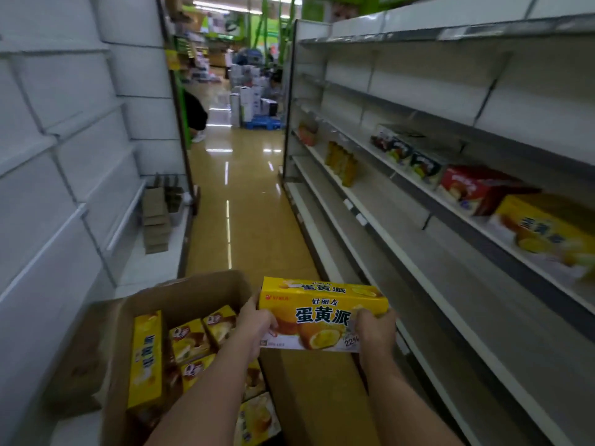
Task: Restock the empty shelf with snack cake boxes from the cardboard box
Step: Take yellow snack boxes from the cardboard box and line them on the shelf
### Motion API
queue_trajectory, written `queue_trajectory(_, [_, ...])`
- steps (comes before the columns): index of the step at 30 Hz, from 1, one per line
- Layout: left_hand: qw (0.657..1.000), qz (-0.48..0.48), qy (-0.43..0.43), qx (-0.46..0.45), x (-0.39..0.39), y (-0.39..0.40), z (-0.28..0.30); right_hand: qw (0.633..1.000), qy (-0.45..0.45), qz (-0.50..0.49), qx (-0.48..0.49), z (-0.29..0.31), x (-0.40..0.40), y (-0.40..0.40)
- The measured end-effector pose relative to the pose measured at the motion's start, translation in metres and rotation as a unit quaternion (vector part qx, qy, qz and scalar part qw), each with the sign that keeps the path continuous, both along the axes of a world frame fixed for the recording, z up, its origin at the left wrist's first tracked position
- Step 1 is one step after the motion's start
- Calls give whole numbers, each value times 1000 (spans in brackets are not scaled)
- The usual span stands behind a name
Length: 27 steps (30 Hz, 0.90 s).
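Both sets of fingers (272,326) clamp the ends of one yellow snack cake box (322,313), left hand (257,323) and right hand (375,329) holding it level above the aisle beside the cardboard box (180,300), best carried flat toward the shelf (450,304), label outward.

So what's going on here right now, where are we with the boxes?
A person is restocking. Both hands, left hand and right hand, grip one yellow snack cake box by its ends, held in the air above the aisle floor beside the open cardboard box, which has more yellow boxes inside. The shelving on the right is mostly bare; a matching yellow box and a red box already sit on one shelf.
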<state>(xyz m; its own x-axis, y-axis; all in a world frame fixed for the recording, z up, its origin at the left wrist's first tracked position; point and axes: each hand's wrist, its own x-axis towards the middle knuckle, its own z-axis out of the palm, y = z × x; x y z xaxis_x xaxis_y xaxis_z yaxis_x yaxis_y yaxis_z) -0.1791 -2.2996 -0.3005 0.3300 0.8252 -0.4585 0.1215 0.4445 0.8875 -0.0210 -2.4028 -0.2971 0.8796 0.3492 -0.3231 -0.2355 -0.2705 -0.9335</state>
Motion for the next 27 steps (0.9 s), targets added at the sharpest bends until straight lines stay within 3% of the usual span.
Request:
queue_trajectory(5, [996, -80, 4, 36, 90, -40, 30, 996, -28, -88, -9, 41, 63, -61])
queue_trajectory(16, [974, -200, -49, 94, 253, -157, 73, 972, -131, -193, -21, 46, 209, -206])
queue_trajectory(27, [940, -289, -108, 144, 364, -242, 101, 925, -218, -287, -123, 100, 257, -323])
